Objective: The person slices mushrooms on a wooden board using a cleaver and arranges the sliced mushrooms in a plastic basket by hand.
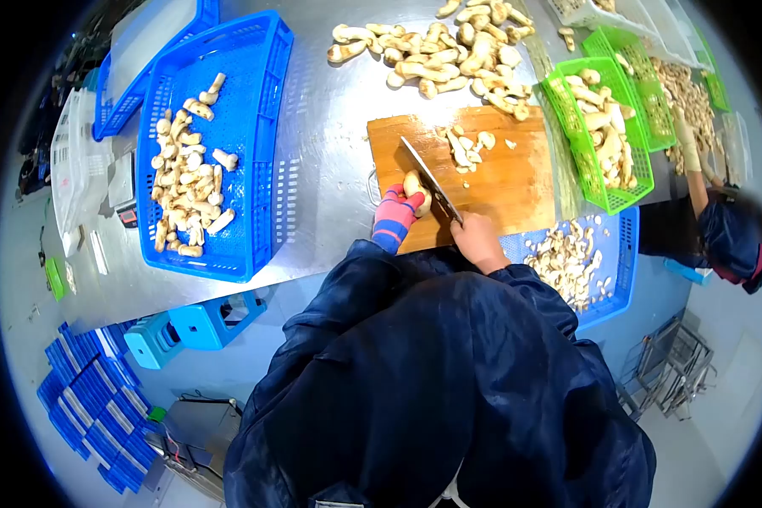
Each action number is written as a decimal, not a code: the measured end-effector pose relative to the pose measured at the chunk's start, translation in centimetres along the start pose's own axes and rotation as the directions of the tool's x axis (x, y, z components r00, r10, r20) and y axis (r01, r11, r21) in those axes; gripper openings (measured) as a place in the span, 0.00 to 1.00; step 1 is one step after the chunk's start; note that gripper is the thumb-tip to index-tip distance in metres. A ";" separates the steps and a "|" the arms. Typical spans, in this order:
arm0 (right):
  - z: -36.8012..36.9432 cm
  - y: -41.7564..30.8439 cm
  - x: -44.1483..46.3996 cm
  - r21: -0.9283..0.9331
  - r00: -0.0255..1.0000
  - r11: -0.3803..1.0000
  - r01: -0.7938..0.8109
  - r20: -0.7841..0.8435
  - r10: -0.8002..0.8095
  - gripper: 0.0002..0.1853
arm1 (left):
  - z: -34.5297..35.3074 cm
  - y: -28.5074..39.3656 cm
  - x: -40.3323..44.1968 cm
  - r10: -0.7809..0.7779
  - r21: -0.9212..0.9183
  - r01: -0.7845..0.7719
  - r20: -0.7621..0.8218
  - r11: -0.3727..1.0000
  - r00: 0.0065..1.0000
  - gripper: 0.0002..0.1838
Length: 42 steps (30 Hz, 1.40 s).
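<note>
My left hand (pixel 395 218), in a pink and blue striped glove, is closed around a pale mushroom (pixel 416 188) at the left part of a wooden cutting board (pixel 521 182). My bare right hand (pixel 479 240) grips the handle of a kitchen knife (pixel 429 179). Its blade points away from me to the upper left and lies right beside the mushroom; whether it touches cannot be made out. Cut mushroom pieces (pixel 463 151) are scattered on the board's far half. Beyond the board is a heap of whole mushrooms (pixel 449 55) on the metal table (pixel 320 152).
A blue crate (pixel 267 102) with mushrooms stands at my left. On the right is a green basket (pixel 597 199) of mushrooms. A lower blue crate (pixel 625 262) beside my right arm holds trimmed pieces. Another person's sleeve (pixel 720 229) and arm are at far right.
</note>
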State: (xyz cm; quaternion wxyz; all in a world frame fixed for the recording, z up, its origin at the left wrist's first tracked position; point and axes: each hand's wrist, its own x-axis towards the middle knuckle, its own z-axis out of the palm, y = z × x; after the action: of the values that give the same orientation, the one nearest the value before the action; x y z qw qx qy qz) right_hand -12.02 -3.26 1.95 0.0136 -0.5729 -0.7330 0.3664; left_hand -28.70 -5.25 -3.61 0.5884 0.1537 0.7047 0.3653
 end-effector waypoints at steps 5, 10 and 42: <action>-1.3 -0.7 -0.6 -0.013 1.000 1.000 -0.004 0.017 0.004 0.12 | 1.1 -0.9 1.3 0.026 -0.024 -0.028 -0.067 0.999 0.997 0.21; -3.7 -1.8 -6.3 -0.097 0.996 0.991 -0.087 0.026 0.090 0.08 | -0.6 -9.4 8.9 0.814 0.467 -0.789 0.216 0.399 0.539 0.19; 0.1 1.0 -1.6 -0.002 0.992 0.997 -0.083 0.096 0.083 0.11 | 1.0 1.1 1.3 -0.048 0.056 0.045 0.054 0.997 0.997 0.19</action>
State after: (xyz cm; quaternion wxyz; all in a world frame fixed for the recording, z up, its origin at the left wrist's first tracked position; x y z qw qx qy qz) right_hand -10.74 -4.61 1.95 -0.0364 -0.5845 -0.7080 0.3946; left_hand -28.30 -3.30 -3.81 0.6115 0.1635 0.7015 0.3276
